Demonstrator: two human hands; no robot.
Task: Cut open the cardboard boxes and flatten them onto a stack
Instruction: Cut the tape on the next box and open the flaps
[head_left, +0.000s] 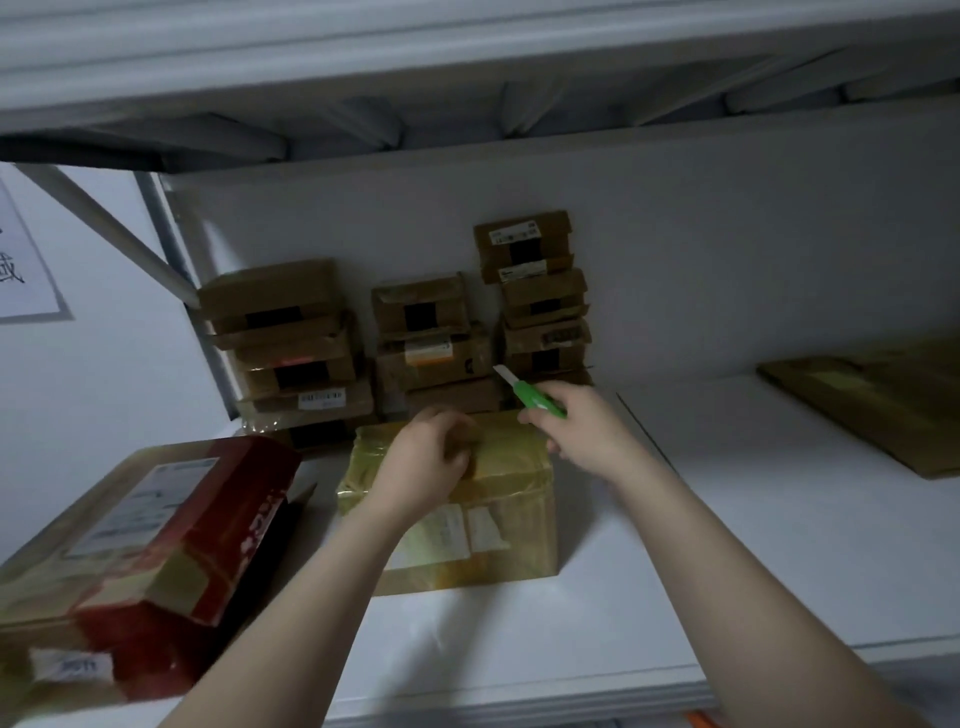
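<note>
Here, on the white shelf (727, 519), your glossy, tape-wrapped box (498, 525) sits before you. Your left hand (426, 462) grips its top, fingers curled; your right hand (576, 431) grips a green plastic cutter (535, 397), blade out, at the far edge. Matte brown stacks (431, 343) stand behind.

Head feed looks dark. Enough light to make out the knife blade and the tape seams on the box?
Head view: dim, bluish light, but the pale blade of the green knife in the right hand shows clearly against the stacked boxes. Head view: sheen on the taped box hides its seams; the left hand covers part of the top. Head view: wide-angle lens bends the shelf edges.
</note>
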